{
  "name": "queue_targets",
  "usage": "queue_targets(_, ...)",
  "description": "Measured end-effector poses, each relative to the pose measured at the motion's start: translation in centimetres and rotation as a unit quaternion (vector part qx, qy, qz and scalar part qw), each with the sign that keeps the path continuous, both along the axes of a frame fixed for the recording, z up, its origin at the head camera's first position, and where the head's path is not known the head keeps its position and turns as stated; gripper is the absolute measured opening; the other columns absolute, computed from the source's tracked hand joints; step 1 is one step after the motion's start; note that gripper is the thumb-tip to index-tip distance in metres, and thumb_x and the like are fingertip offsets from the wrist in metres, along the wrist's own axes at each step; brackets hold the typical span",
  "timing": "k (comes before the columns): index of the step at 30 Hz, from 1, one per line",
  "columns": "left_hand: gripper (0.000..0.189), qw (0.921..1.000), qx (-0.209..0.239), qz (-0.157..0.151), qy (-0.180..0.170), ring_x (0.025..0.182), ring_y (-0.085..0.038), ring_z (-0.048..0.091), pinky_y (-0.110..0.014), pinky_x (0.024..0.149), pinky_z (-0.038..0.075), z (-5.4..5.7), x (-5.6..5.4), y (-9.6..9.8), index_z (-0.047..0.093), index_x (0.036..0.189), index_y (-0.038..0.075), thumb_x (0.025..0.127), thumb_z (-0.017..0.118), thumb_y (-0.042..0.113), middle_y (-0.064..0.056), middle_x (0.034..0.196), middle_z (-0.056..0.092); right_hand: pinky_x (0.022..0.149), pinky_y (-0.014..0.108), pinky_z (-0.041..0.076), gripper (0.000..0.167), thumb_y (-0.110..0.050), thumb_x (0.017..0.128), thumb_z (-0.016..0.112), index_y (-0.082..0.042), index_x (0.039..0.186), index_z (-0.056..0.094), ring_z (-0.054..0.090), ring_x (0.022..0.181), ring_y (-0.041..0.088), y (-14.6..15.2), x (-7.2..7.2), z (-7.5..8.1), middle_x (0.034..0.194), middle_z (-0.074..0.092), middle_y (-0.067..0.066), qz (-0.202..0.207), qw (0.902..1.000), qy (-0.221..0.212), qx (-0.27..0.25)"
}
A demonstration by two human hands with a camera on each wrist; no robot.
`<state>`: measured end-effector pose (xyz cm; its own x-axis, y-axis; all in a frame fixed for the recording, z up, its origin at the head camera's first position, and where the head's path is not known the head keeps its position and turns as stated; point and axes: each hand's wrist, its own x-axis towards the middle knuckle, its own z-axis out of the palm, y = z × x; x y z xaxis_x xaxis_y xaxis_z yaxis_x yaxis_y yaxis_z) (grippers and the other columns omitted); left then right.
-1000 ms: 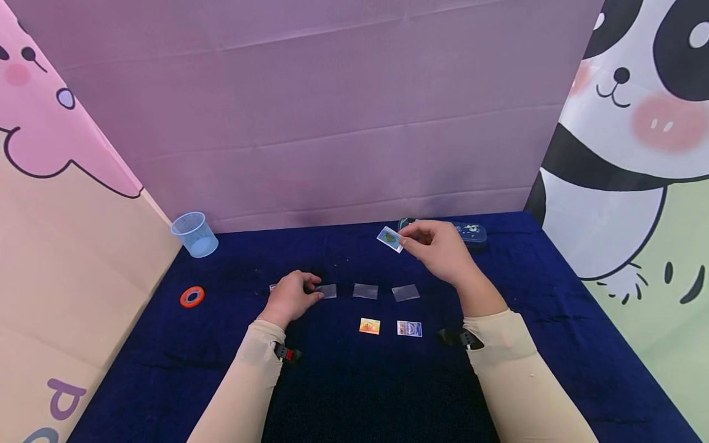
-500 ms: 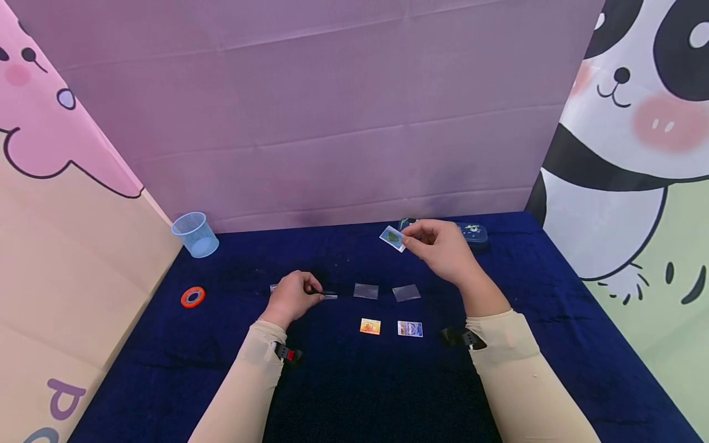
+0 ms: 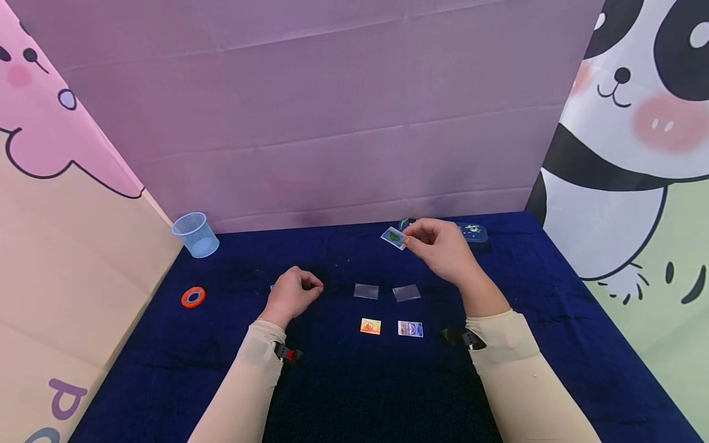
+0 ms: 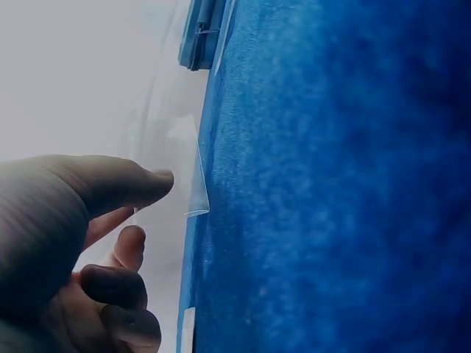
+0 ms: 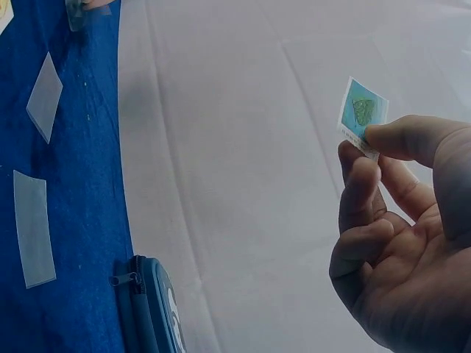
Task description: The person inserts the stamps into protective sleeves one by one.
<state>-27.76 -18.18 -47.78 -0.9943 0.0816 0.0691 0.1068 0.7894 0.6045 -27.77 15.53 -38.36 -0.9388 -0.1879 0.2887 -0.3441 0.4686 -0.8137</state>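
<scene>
My left hand (image 3: 292, 294) pinches a small clear plastic sleeve (image 4: 197, 184) between thumb and forefinger, held up off the dark blue cloth. In the head view this sleeve cannot be made out. Up at the right, my right hand (image 3: 440, 249) grips one edge of a small stamp (image 5: 362, 110) with a green picture on light blue and a white border. Two more clear sleeves, one in the middle (image 3: 366, 291) and one to its right (image 3: 407, 293), lie flat. Below them lie an orange stamp (image 3: 370, 326) and a blue-purple stamp (image 3: 410, 329).
A light blue mesh cup (image 3: 196, 235) stands at the back left, with an orange ring like a tape roll (image 3: 193, 297) in front. Behind my right hand lies a blue zipped pencil case (image 3: 472, 232). Fabric walls enclose the table.
The clear sleeve by my left fingers lay flat, then tilted up, and is now lifted off the cloth. My right hand with its stamp has barely shifted.
</scene>
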Motion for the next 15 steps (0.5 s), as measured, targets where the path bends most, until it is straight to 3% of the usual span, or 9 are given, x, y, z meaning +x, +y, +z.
queue_targets(7, 0.004, 0.9998, 0.012, 0.005, 0.014, 0.104, -0.026, 0.062, -0.050, 0.095, 0.052, 0.3, -0.2, -0.5, 0.081, 0.098, 0.023, 0.096, 0.079, 0.026, -0.003, 0.120, 0.067, 0.060, 0.033, 0.048, 0.011, -0.016, 0.103, 0.069, -0.010, 0.109, 0.075, 0.061, 0.075, 0.028, -0.2, 0.1, 0.2, 0.087, 0.068, 0.017, 0.004, 1.0000, -0.006, -0.005)
queue_targets(9, 0.005, 0.9996, 0.018, 0.009, 0.017, 0.099, -0.025, 0.063, -0.048, 0.091, 0.054, 0.3, -0.3, -0.7, 0.079, 0.099, 0.024, 0.097, 0.078, 0.028, -0.003, 0.121, 0.070, 0.060, 0.033, 0.048, 0.010, -0.016, 0.102, 0.070, -0.010, 0.109, 0.075, 0.060, 0.074, 0.028, -0.1, 0.1, 0.2, 0.086, 0.068, 0.014, 0.003, 1.0000, -0.005, -0.004)
queue_targets(12, 0.005, 0.9991, 0.031, 0.017, 0.023, 0.081, -0.021, 0.061, -0.042, 0.076, 0.053, 0.5, -0.4, -0.9, 0.077, 0.101, 0.023, 0.098, 0.075, 0.027, 0.000, 0.110, 0.073, 0.060, 0.033, 0.047, 0.010, -0.016, 0.102, 0.070, -0.011, 0.109, 0.075, 0.057, 0.074, 0.027, -0.1, 0.1, 0.1, 0.086, 0.067, 0.014, 0.004, 1.0000, -0.006, 0.000)
queue_targets(15, 0.007, 0.9985, 0.040, 0.021, 0.030, 0.074, -0.020, 0.058, -0.039, 0.068, 0.050, 0.7, -0.6, -1.2, 0.077, 0.103, 0.021, 0.099, 0.074, 0.026, 0.002, 0.102, 0.072, 0.061, 0.034, 0.045, 0.010, -0.016, 0.101, 0.071, -0.012, 0.110, 0.075, 0.054, 0.074, 0.027, -0.2, 0.1, 0.1, 0.086, 0.066, 0.010, 0.005, 1.0000, -0.003, 0.001)
